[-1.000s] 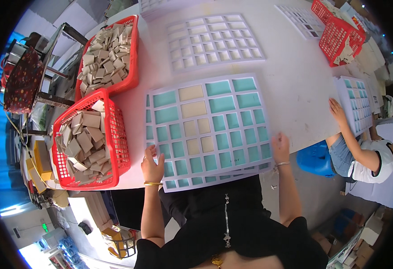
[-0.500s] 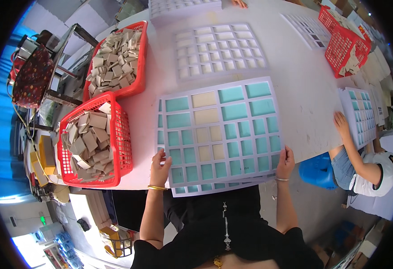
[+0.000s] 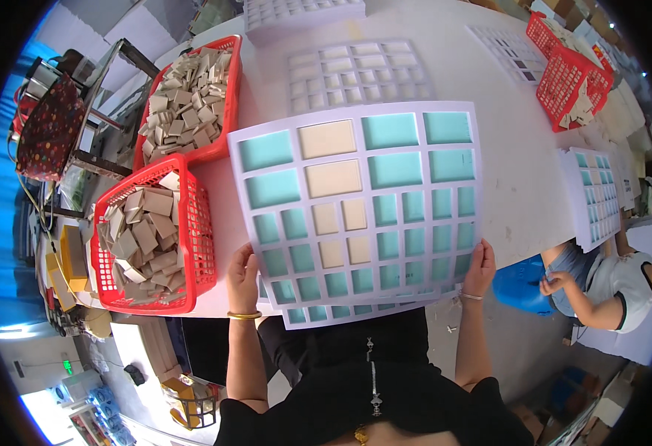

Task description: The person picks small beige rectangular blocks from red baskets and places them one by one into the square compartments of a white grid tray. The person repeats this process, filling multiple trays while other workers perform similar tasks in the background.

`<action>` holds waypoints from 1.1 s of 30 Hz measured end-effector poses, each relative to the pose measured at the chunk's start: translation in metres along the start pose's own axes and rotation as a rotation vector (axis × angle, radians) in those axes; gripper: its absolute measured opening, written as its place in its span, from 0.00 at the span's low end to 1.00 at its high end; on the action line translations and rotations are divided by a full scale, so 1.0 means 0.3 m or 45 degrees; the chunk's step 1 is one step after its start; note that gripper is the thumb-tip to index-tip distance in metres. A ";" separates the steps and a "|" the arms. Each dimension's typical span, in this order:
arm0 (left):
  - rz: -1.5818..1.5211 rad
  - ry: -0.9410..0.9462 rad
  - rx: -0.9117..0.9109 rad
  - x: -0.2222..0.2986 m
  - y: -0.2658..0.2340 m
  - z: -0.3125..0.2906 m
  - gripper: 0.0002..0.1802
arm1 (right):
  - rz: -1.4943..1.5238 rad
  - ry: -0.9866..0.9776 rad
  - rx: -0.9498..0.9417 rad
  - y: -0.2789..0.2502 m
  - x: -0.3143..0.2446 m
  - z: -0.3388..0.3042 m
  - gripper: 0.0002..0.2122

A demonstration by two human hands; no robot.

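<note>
Between my hands is a white grid board with teal cells and a column of cream ones in its upper left part. My left hand grips its left edge near the lower corner, fingers curled against the rim. On the opposite edge my right hand is closed in the same way; some fingers are hidden behind the board. The board is tilted, its far edge raised off the table. Under its near edge shows another similar teal board, at the table's front.
Two red baskets of tiles, one near and one far, stand at left. A white grid tray lies beyond the board, near a stack of trays. A co-worker sits at right by a stack of boards and red baskets.
The held board has come up off the board below, its far edge rising and covering part of the tray behind. My left hand has shifted left. The co-worker's hand has left the board stack.
</note>
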State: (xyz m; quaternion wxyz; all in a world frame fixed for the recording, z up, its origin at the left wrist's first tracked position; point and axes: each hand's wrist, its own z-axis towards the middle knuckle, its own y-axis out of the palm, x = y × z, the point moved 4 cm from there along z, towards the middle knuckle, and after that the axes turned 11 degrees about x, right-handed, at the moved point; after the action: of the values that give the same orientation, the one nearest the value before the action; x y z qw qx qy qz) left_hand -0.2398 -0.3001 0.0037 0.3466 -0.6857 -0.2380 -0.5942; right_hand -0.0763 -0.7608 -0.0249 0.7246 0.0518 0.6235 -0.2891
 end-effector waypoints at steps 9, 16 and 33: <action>0.085 0.178 -0.693 0.108 0.564 -0.226 0.35 | -0.522 -0.214 0.212 -0.552 0.256 0.631 0.17; -0.169 0.142 -1.057 0.176 0.707 -0.310 0.34 | -0.837 -0.815 0.633 -0.571 -0.044 0.679 0.28; 0.860 0.418 0.287 0.173 -0.511 0.425 0.15 | -0.069 -0.637 -0.383 0.272 -0.288 0.125 0.21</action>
State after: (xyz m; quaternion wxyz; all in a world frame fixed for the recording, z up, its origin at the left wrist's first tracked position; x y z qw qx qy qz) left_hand -0.2608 -0.1088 0.0771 0.6292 -0.5789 -0.0039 -0.5186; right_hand -0.0089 -0.6789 0.0406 0.8472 -0.1458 0.4626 -0.2166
